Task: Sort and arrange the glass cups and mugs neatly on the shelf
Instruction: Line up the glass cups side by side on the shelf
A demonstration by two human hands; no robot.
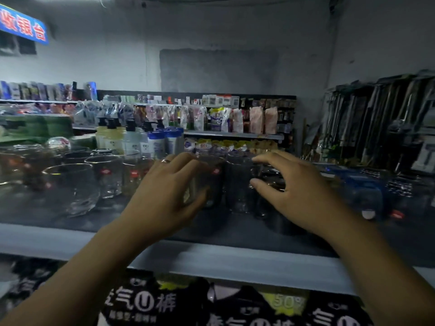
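Left hand wraps fingers and thumb round a tall glass mid-shelf, back from the front edge. Right hand curls over a small glass beside it; can't tell the grip through blur.

Single view. Your head camera faces forward and slightly downward, close to the shelf front, with far shop racks visible beyond.

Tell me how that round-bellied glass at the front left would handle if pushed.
The round-bellied glass is clear and smooth, so it is probably slippery and breakable. Its wide belly curves in toward the base, so a shove might rock it rather than slide it.
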